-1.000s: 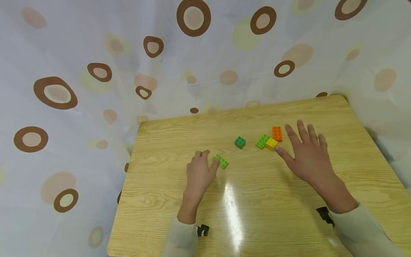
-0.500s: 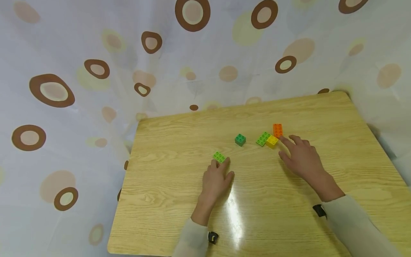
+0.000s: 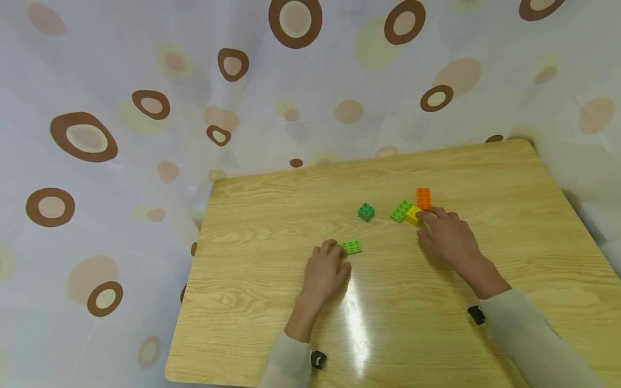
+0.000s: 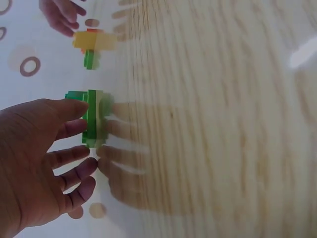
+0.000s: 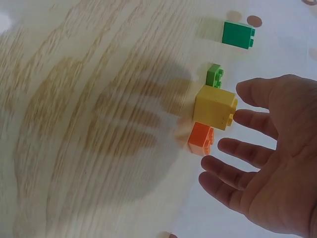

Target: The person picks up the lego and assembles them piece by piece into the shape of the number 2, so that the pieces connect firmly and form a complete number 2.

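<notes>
My left hand (image 3: 324, 275) is at the left end of a flat light green toy brick (image 3: 352, 247), its relaxed fingers partly covering it. In the left wrist view the thumb and index finger overlap this light green brick (image 4: 92, 119), without a visible pinch. Beside a yellow brick (image 3: 413, 216) hovers my right hand (image 3: 451, 240), fingers spread. Its index fingertip lies at the studs of the yellow brick (image 5: 214, 106) in the right wrist view; contact is hard to tell. An orange brick (image 3: 423, 198) and a second light green brick (image 3: 400, 211) lie close against the yellow one.
A dark green brick (image 3: 366, 212) stands apart, between the two hands and farther back. Everything lies on a wood-grain table (image 3: 262, 215). A patterned sheet (image 3: 320, 86) hangs behind the table and along its sides.
The front light green brick has turned and shifted right, and the left hand first moved right, then stayed beside it. The right hand has come down and left to the yellow brick.
</notes>
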Tool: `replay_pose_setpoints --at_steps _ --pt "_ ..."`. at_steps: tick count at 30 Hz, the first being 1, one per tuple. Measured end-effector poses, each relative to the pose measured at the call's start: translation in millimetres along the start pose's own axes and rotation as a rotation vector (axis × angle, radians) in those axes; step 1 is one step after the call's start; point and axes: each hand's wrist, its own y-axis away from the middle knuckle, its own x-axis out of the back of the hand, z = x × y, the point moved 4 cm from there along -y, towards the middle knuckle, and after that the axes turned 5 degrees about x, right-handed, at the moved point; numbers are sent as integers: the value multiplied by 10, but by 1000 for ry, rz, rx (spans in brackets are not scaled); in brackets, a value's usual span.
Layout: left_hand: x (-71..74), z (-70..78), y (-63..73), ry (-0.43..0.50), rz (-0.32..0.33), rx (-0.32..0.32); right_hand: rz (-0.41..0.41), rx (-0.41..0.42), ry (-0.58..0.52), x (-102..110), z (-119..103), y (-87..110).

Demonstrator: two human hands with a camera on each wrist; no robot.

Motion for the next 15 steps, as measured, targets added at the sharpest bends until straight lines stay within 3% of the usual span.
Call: replay_pose_setpoints --at_steps 10,15 --pt "-75 -183 -144 155 -3 77 42 14 -19 -35 5 -31" --pt "-77 -189 -196 172 -3 24 62 11 -48 -71 3 -49"
